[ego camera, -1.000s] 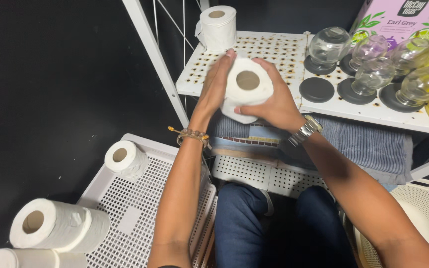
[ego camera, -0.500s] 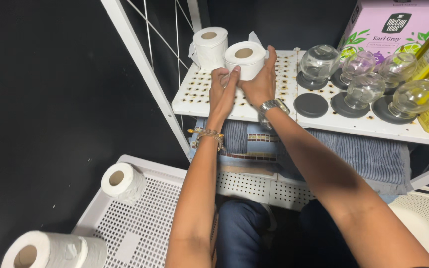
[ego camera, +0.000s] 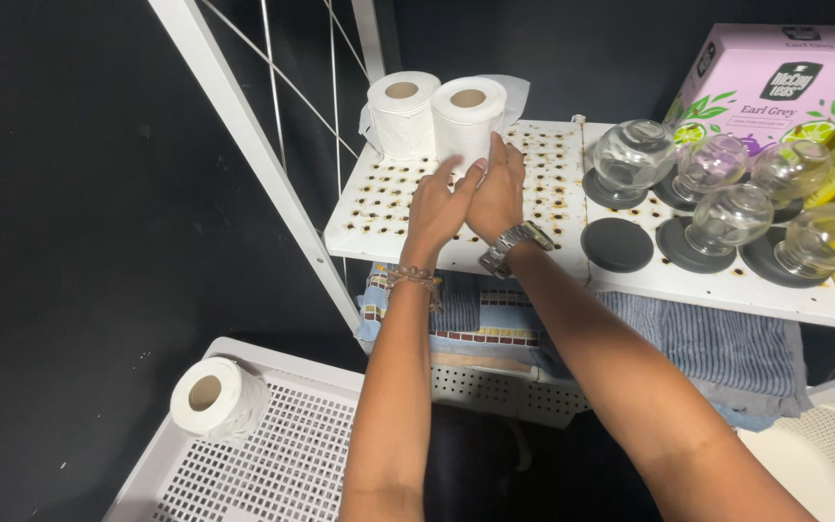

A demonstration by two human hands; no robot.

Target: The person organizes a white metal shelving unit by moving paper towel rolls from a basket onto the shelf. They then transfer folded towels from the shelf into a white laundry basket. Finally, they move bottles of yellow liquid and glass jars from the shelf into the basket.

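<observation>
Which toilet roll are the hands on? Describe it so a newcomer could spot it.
Find the white perforated shelf with rust-stained holes. Two upright toilet rolls stand side by side at its back-left corner. It is the right-hand roll, the one both hands touch at its base, unlike the untouched left roll.

Storeroom: stocked white shelf (ego camera: 553, 253)

Two toilet paper rolls (ego camera: 437, 114) are stood side by side, touching, at the back left of the upper shelf (ego camera: 379, 208). The left hand (ego camera: 437, 208) and right hand (ego camera: 497, 193) are placed directly before the right-hand roll, fingertips against it. Glass jars (ego camera: 717, 184) are set to the right on the same shelf, with a box (ego camera: 775, 72) behind them. Folded cloths (ego camera: 688, 338) are laid beneath that shelf. A single roll (ego camera: 215, 398) is found on the lower shelf (ego camera: 292, 464), at the left.
</observation>
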